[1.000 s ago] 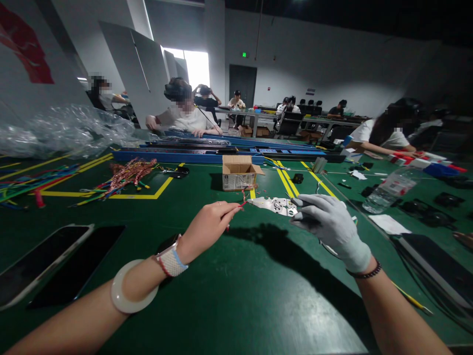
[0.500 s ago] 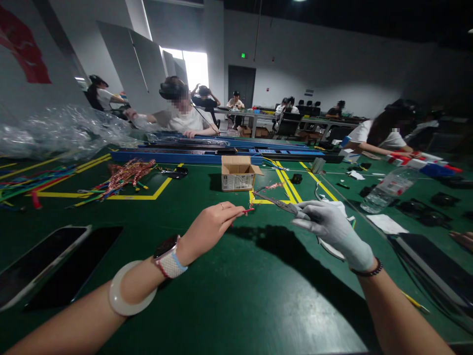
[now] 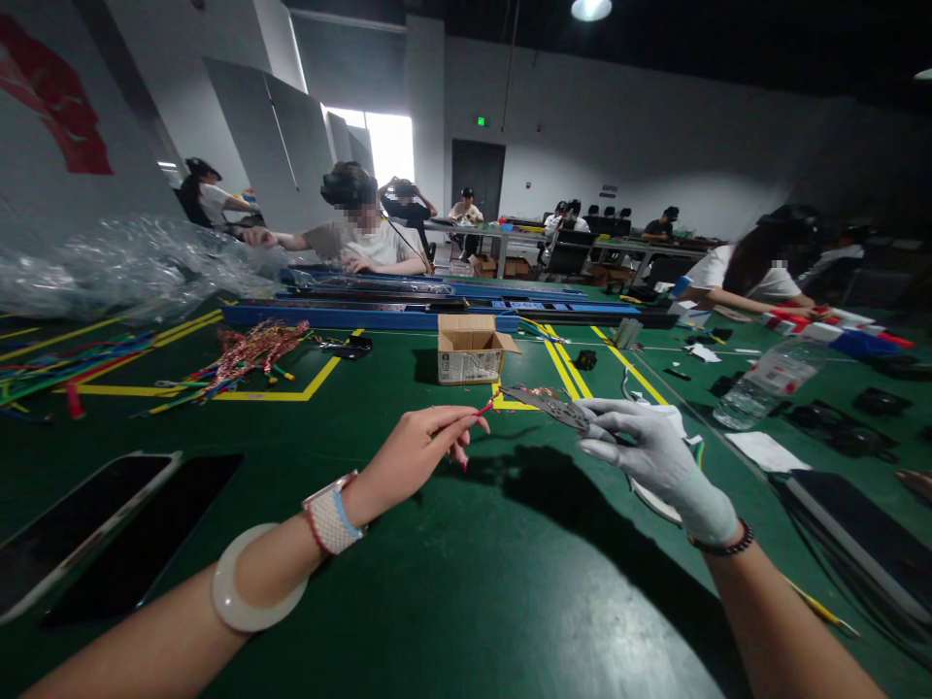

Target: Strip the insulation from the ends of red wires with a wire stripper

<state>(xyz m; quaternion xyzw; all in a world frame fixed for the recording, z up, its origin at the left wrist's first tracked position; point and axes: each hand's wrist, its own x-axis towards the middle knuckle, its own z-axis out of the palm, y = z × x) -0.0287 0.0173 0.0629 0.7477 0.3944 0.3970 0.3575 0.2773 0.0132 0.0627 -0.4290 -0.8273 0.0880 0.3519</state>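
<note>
My left hand, bare, pinches a thin red wire above the green table. A second red end hangs under its fingers. In my right hand, covered by a pale glove, are grey flat-bladed wire strippers with holes along the blade. Their tip points left and meets or nearly meets the far end of the wire; exact contact is too small to tell. The handles are mostly hidden by the glove. Behind the tool, copper strands lie on the table, partly covered.
A small open cardboard box stands just beyond my hands. Bare copper wires are heaped to the left, near two dark phones. On the right are a water bottle and a dark device. Co-workers sit across the table.
My left hand has turned slightly, showing the fingers below and a second red end. The strippers have rotated, showing their flat side, with the tip closer to the red wire. The view has tilted up slightly.
</note>
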